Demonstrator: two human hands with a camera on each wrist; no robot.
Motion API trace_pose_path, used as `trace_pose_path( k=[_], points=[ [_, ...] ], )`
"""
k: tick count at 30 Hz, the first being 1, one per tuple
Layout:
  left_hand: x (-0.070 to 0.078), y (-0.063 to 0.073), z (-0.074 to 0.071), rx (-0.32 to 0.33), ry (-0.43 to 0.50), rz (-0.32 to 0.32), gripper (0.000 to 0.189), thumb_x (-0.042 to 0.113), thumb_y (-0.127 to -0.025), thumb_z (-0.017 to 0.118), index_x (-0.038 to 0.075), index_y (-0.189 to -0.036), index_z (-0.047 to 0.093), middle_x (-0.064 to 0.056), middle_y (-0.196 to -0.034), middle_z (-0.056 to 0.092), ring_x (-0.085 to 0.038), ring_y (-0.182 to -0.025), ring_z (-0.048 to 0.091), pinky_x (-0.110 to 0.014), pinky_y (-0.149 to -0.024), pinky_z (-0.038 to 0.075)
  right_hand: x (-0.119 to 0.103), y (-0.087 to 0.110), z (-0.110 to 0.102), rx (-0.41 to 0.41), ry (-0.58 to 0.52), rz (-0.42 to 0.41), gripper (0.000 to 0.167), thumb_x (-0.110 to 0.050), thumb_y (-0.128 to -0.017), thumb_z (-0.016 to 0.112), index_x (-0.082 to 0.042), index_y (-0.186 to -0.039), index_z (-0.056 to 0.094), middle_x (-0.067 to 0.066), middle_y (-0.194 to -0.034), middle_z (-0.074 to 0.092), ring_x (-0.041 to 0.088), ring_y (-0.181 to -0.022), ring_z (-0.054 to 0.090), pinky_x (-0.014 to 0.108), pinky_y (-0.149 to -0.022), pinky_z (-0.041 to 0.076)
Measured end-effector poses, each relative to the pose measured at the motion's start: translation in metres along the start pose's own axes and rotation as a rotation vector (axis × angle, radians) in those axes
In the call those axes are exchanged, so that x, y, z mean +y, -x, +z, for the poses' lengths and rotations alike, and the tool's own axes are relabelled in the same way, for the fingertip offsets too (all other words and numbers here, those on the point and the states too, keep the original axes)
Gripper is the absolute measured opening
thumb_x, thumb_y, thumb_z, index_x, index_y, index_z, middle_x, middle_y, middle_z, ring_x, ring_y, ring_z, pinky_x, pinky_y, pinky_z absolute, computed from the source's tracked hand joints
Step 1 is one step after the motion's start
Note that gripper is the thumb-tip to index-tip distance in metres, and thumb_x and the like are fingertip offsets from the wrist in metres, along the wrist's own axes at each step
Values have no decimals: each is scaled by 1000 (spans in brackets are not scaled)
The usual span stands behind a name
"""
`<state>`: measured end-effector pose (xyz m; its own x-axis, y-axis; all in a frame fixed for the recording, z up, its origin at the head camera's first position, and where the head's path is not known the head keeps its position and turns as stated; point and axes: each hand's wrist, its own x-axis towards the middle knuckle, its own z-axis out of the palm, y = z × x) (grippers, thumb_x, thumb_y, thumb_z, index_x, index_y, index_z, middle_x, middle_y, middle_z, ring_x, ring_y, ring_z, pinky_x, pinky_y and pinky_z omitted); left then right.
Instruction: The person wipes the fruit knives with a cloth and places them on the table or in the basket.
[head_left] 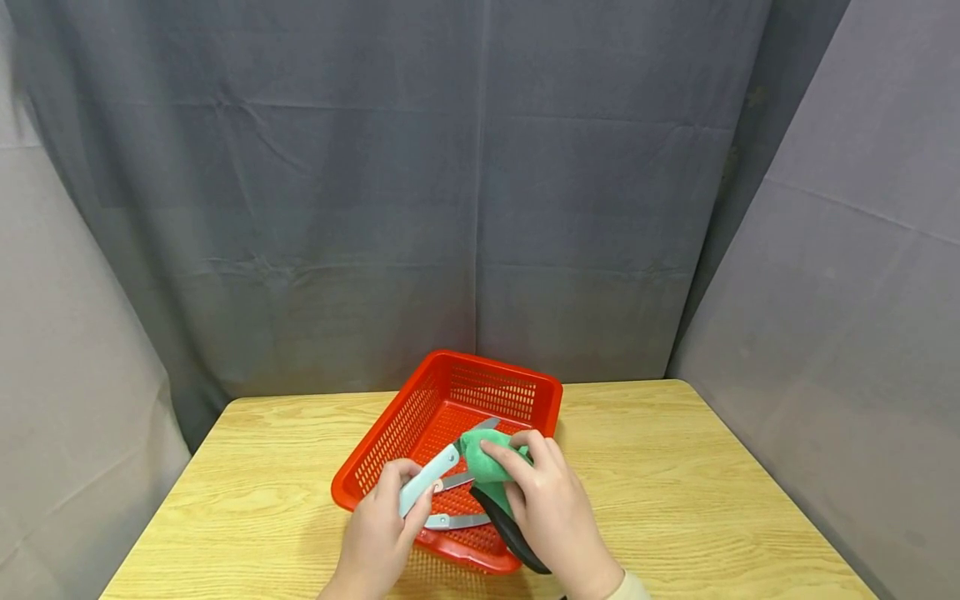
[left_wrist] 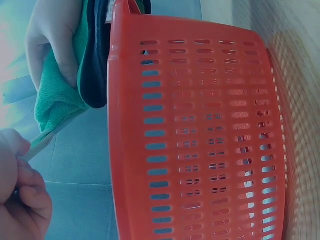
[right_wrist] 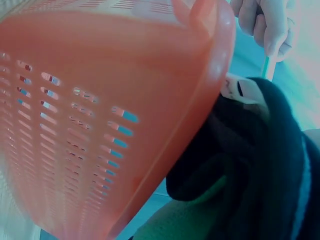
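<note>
My left hand (head_left: pixel 375 533) grips a knife by its pale blue handle (head_left: pixel 429 481), held slanted above the red basket. The right hand (head_left: pixel 551 508) pinches a green cloth (head_left: pixel 483 457) with a black border (head_left: pixel 510 533) around the blade, close to the handle. Cloth hides most of that blade; in the left wrist view a strip of the knife (left_wrist: pixel 42 142) shows between the left fingers and the cloth. Inside the red plastic basket (head_left: pixel 401 429) lie more knives, among them one with a pale handle (head_left: pixel 437 522) near the front.
The basket stands at an angle on a light wood table (head_left: pixel 675 492), its perforated wall (left_wrist: pixel 200 135) close to both wrists. Grey curtains (head_left: pixel 337 208) hang behind the table and at both sides. A white label (right_wrist: pixel 245 90) shows on the cloth's dark border.
</note>
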<state>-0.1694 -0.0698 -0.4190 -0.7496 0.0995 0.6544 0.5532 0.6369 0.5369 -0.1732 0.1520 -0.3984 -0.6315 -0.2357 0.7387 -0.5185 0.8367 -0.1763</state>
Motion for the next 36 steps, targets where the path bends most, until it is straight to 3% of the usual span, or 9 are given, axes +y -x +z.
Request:
trace_pose_path(
  k=[7,19,27,33,36],
  points=[
    [-1,1,0,-4,10,17,32,9,-89,76,13,-114,57,11,-72,49,4,-60,38,-17,-50,34,5,0,2,34,25,50,64,9,-70,85,-26,-123,75,3,-109,60,19,-89,56,30,-65,55],
    [0,0,0,5,36,38,33,6,-88,76,12,-114,57,10,-73,49,4,-62,40,-18,-52,36,10,-1,2,62,61,77,59,7,-73,86,-23,-123,75,6,-108,60,21,-87,56,32,-65,56],
    [1,-2,-1,-41,1,-82,30,12,-89,78,15,-110,58,11,-68,45,2,-57,36,-19,-50,32,13,-1,3,104,77,130,56,8,-74,83,-20,-122,75,9,-106,60,24,-85,57,38,-69,59],
    [-1,-2,1,-23,-21,-100,29,15,-89,79,15,-110,58,12,-66,44,2,-55,34,-19,-49,32,12,-3,0,141,76,140,58,10,-72,82,-20,-123,75,10,-106,60,24,-84,55,38,-68,57],
    [-1,-2,1,-24,-14,-115,30,15,-90,78,14,-113,59,11,-69,52,3,-55,36,-20,-49,33,10,-3,-2,137,74,119,58,9,-73,81,-20,-123,75,10,-106,60,23,-84,54,37,-68,57]
  ],
)
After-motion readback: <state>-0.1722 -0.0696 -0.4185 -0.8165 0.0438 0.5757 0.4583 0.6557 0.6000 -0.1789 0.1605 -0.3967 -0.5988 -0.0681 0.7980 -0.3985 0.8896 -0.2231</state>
